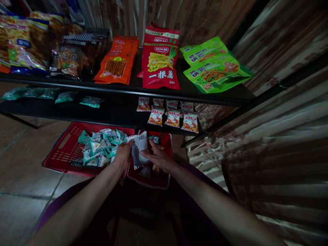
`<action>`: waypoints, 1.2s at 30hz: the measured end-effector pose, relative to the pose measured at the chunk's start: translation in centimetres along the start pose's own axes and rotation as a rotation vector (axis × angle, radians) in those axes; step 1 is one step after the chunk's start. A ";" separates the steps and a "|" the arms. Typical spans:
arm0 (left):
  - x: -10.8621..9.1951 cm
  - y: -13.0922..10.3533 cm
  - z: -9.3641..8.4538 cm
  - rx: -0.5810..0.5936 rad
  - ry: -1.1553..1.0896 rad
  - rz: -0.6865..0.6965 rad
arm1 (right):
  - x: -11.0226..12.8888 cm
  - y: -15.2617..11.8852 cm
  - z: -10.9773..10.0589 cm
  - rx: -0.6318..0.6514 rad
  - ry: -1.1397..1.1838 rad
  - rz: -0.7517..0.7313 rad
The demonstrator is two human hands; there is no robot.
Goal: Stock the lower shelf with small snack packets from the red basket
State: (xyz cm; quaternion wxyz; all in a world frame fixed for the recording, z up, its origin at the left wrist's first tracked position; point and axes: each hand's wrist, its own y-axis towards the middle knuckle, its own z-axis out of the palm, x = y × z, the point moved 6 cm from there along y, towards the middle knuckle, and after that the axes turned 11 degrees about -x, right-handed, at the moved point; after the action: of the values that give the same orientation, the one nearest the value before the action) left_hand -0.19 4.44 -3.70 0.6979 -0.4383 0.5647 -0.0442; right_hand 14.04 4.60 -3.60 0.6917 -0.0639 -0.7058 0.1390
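Observation:
A small snack packet (139, 149), its printed back with a barcode facing up, is held over the right-hand red basket (167, 177). My left hand (124, 154) grips its left edge, fingers closed. My right hand (158, 156) touches its right side, thumb lying on the packet and fingers partly spread behind it. A few more packets lie in that basket below my hands, largely hidden. Beside it, the left-hand red basket (60, 147) holds a heap of teal and white snack packets (98, 145).
Above the baskets, the black lower shelf (115, 112) bears teal packets (91, 101) at left and rows of orange-and-white packets (173, 118) at right. Larger bags, including a red bag (161, 65) and green bags (215, 68), stand on the upper shelf. A curtain (269, 153) hangs at right.

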 end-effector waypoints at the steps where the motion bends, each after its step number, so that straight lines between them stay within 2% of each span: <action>1: 0.4 -0.2 0.7 0.046 -0.028 -0.036 | -0.4 0.0 0.0 0.000 0.017 0.031; 5: 0.0 -0.7 2.2 0.159 -0.065 0.000 | -1.0 0.5 -1.8 -0.068 -0.160 0.068; 9: -0.5 -1.8 2.4 0.239 -0.065 -0.009 | 1.2 0.7 -3.6 -0.155 -0.660 -0.113; 11: -0.5 -2.8 3.0 0.362 -0.049 -0.022 | 2.8 0.3 -3.2 -0.173 -0.909 -0.235; 13: -0.7 -3.6 3.5 0.453 -0.082 0.025 | 4.0 -0.4 -2.1 -0.152 -1.066 -0.349; 15: -1.3 -3.6 3.6 0.432 -0.160 0.090 | 5.1 -1.4 -0.6 -0.107 -1.116 -0.479; 18: -1.6 -2.5 3.1 0.332 -0.252 0.039 | 6.0 -2.6 1.1 -0.022 -1.001 -0.641; 20: -1.6 -1.7 2.8 0.309 -0.264 -0.041 | 6.3 -2.6 0.8 -0.041 -0.835 -0.631; 22: -1.8 -1.4 2.5 0.322 -0.249 -0.101 | 6.3 -1.7 -0.6 -0.143 -0.618 -0.518; 25: -2.2 -2.0 2.4 0.375 -0.213 -0.147 | 5.6 -0.2 -3.0 -0.294 -0.230 -0.262; 29: -2.2 -3.8 2.6 0.482 -0.135 -0.145 | 4.6 0.7 -3.3 -0.241 0.207 0.062; 32: -2.0 -4.6 3.0 0.560 -0.091 -0.127 | 4.9 0.5 -2.8 -0.205 0.277 0.139; 36: -2.0 -4.6 3.0 0.560 -0.099 -0.107 | 5.0 0.5 -2.7 -0.235 0.308 0.213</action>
State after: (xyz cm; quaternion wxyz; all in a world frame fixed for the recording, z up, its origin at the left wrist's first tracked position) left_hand 3.59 4.43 0.77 0.8150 -0.2595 0.4720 -0.2136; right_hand 16.51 6.76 1.06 0.7606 -0.2390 -0.5923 0.1166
